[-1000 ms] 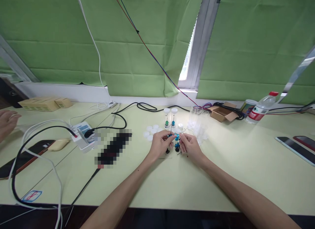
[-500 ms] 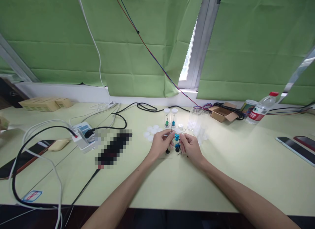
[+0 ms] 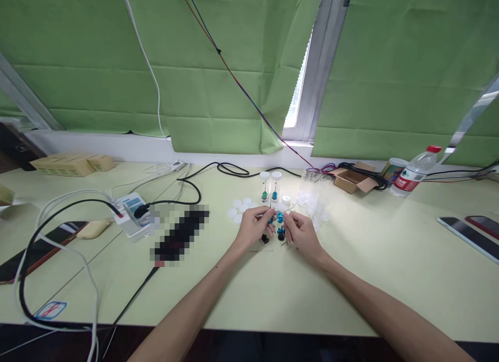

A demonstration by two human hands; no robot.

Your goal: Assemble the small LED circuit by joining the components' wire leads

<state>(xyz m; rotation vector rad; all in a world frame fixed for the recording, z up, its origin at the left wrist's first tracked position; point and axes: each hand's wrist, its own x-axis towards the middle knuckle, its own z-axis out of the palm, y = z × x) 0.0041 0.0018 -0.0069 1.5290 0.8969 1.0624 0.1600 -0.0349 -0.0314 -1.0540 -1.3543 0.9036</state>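
Note:
Over the middle of the table, my left hand (image 3: 252, 227) has its thumb and fingers pinched on a small blue part with a thin dark rod standing up from it; the fingers cover most of it. Close on its right, my right hand (image 3: 302, 230) is closed in a pinch, and what it holds is too small to make out. Between the hands shows a blue metal-looking piece (image 3: 279, 217). Below it stands another blue piece (image 3: 281, 230) on a round black base. A small black part (image 3: 265, 239) lies under the left fingers.
Behind the hands stand two clear vials with white caps, one with a green piece (image 3: 264, 195) inside, one with a blue piece (image 3: 275, 195). White round caps (image 3: 237, 211) lie left, clear containers (image 3: 317, 211) right. Farther right are an open cardboard box (image 3: 353, 180) and a water bottle (image 3: 412, 175).
Both hands stay almost in place. The left fingers have shifted slightly, and a bit of blue now shows beside them.

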